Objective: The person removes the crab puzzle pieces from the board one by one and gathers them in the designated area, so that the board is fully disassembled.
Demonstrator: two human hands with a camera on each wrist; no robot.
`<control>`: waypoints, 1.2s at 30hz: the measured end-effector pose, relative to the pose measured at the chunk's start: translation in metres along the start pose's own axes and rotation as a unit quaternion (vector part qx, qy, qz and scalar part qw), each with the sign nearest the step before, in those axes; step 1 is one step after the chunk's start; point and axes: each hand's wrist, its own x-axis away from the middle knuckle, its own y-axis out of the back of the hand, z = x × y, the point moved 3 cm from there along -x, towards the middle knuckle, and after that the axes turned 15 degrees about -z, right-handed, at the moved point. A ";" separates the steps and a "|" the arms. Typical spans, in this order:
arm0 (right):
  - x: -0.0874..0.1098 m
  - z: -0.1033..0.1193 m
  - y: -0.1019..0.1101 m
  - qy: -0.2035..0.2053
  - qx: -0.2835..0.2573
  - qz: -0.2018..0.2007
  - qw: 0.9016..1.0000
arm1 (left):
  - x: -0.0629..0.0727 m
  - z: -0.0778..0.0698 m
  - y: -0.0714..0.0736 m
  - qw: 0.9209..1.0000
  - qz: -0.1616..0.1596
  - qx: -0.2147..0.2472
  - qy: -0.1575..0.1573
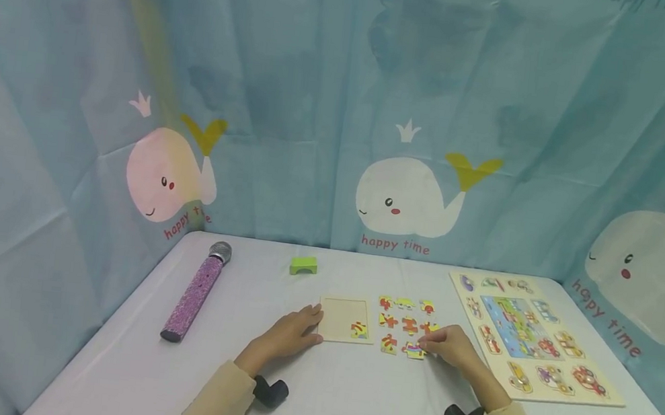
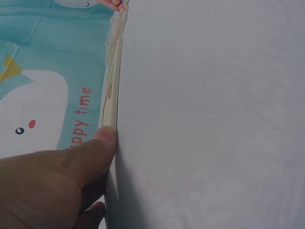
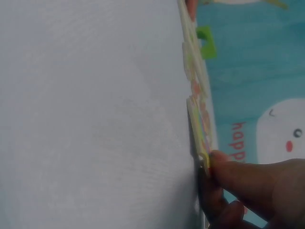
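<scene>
In the head view, my left hand (image 1: pixel 290 331) rests on the table at the left edge of a square wooden puzzle tray (image 1: pixel 342 311), fingers extended. Its thumb (image 2: pixel 106 134) touches the tray's edge in the left wrist view. One red-and-yellow piece (image 1: pixel 359 329) sits in the tray's lower right corner. To the right, my right hand (image 1: pixel 453 346) pinches the edge of a multicoloured jigsaw piece (image 1: pixel 414 351) between thumb and finger, low over the table. Several loose jigsaw pieces (image 1: pixel 409 324) lie in rows between tray and hand.
A large wooden picture board (image 1: pixel 543 385) with vehicle pieces lies at the right. A sparkly purple microphone (image 1: pixel 197 296) is on the left side, and a green arch block (image 1: pixel 303 264) stands at the back. A whale-printed curtain (image 1: pixel 286 182) hangs behind the white table (image 1: pixel 348 405).
</scene>
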 end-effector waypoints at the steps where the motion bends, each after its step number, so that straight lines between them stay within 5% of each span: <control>1: 0.000 0.001 0.000 0.002 0.002 -0.001 1.000 | 0.000 0.000 0.000 1.000 0.000 -0.001 -0.001; 17: -0.003 0.034 0.003 0.080 0.047 -0.002 0.996 | -0.001 0.002 0.004 1.000 0.000 -0.008 -0.002; 24: -0.011 0.069 -0.025 0.142 -0.018 0.050 0.988 | -0.003 0.004 0.009 1.000 -0.007 -0.009 -0.006; 29: -0.009 0.090 -0.052 0.178 -0.015 0.096 0.979 | -0.002 0.001 0.006 1.000 0.001 0.000 -0.012; 36: -0.004 0.093 -0.074 0.176 -0.001 0.083 0.981 | 0.001 -0.001 0.001 1.000 0.006 -0.004 -0.005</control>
